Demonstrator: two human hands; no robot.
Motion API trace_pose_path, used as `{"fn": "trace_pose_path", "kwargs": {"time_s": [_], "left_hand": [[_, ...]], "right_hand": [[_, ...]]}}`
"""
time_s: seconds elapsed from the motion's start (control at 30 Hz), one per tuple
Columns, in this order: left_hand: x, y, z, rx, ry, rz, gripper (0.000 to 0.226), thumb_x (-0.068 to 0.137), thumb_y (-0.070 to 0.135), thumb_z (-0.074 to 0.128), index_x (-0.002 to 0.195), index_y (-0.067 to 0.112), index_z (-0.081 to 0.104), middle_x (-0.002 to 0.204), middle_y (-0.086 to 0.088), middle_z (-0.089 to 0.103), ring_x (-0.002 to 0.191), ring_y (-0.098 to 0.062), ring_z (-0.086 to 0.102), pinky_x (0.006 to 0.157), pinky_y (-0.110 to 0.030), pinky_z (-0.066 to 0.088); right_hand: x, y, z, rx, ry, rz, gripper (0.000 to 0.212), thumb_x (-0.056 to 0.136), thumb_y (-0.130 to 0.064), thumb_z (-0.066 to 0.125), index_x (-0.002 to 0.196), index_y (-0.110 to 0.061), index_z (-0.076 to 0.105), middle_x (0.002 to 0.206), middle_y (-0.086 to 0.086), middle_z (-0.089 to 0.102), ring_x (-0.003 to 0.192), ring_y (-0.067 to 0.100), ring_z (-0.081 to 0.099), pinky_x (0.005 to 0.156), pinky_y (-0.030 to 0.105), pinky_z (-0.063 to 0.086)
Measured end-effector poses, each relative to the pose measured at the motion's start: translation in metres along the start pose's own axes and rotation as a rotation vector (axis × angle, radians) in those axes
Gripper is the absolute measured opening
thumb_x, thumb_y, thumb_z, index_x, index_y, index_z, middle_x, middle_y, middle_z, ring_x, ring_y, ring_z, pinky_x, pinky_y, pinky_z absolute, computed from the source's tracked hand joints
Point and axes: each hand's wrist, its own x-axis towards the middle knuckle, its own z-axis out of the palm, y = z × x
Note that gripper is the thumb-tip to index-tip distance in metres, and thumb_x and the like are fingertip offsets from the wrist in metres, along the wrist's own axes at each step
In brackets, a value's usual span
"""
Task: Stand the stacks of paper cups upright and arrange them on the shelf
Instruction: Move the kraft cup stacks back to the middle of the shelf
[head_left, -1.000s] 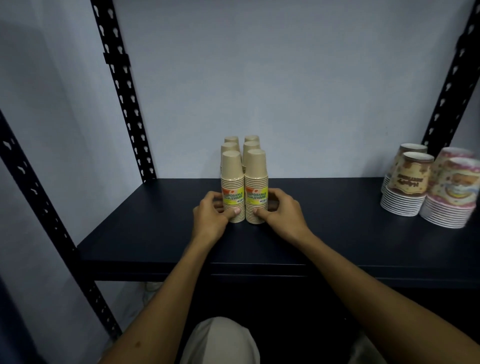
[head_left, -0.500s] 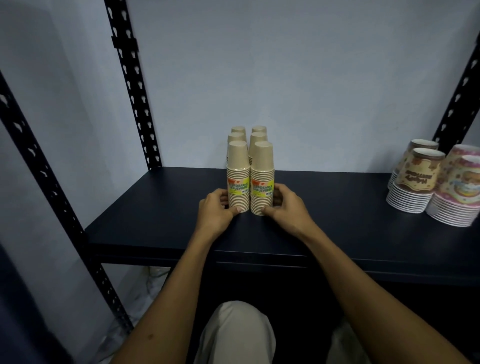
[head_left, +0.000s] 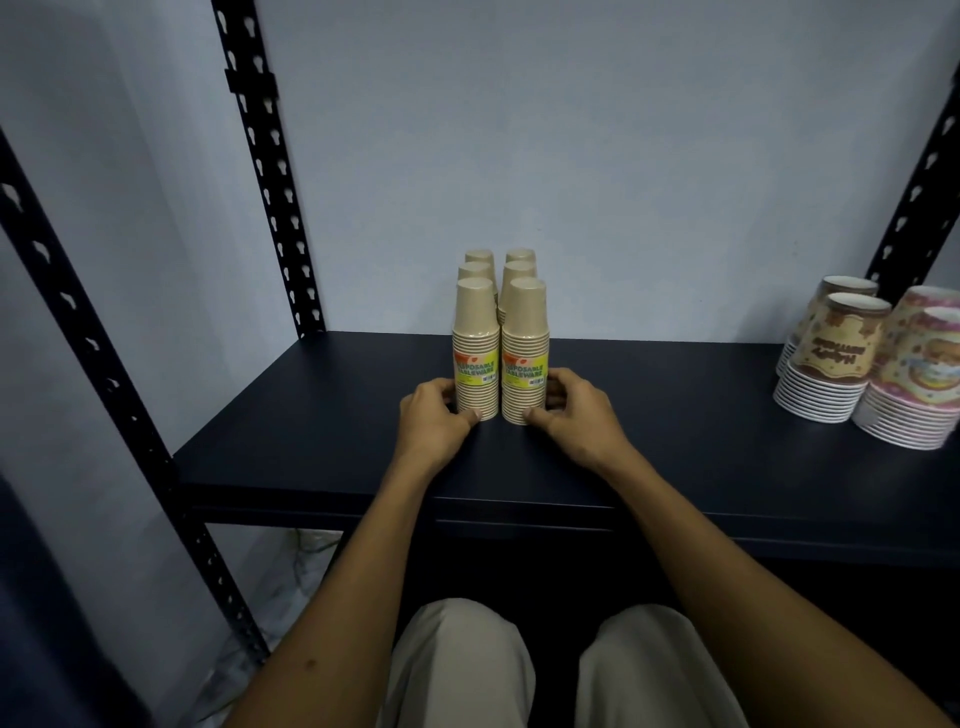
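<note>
Head view, six upright tan paper cup stacks (head_left: 501, 332) in two rows mid-shelf (head_left: 311, 415), left hand (head_left: 434, 423) and right hand (head_left: 574, 413) fingers cupping the front pair's bases, printed cup stacks (head_left: 878, 364) far right.

Front left cup stack (head_left: 475, 358): yellow-green label, "DISPOSABLE TABLEWARE", small barcode beneath (digits too small to read). Front right cup stack (head_left: 524, 361): same label, same words, barcode at lower right. Patterned cup stack (head_left: 831, 358) at right: brown banner with lettering upside down, possibly "HAPPY", not legible for certain.
</note>
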Motion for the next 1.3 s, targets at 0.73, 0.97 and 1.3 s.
{"fn": "trace_pose_path", "kwargs": {"time_s": [0.73,0.97,1.3], "left_hand": [[-0.0014,0.0007,-0.0011,0.103,0.008,-0.006,0.032,0.083,0.023,0.072,0.111,0.008,0.069,0.107,-0.006,0.070,0.097,-0.016,0.063,0.077,-0.021,0.044],[-0.0034,0.0027,-0.0019,0.107,0.015,0.012,0.031,0.083,0.023,0.072,0.110,0.008,0.069,0.105,-0.006,0.070,0.083,-0.008,0.056,0.075,-0.021,0.044],[-0.0042,0.0041,-0.0027,0.104,0.025,-0.004,0.029,0.084,0.020,0.070,0.109,0.007,0.069,0.107,-0.007,0.070,0.097,-0.017,0.063,0.076,-0.022,0.044]], "right_hand": [[-0.0011,0.0005,0.0041,-0.149,-0.003,-0.023,0.053,0.086,-0.027,0.069,0.133,-0.012,0.048,0.128,0.005,0.061,0.116,0.018,0.058,0.099,0.035,0.049],[-0.0003,0.0004,0.0048,-0.171,0.001,-0.019,0.053,0.087,-0.028,0.069,0.133,-0.012,0.049,0.128,0.005,0.062,0.115,0.018,0.059,0.099,0.034,0.049],[0.0009,0.0014,0.0069,-0.226,-0.011,-0.031,0.052,0.088,-0.031,0.067,0.134,-0.014,0.047,0.129,0.006,0.061,0.117,0.021,0.058,0.099,0.037,0.049]]}}
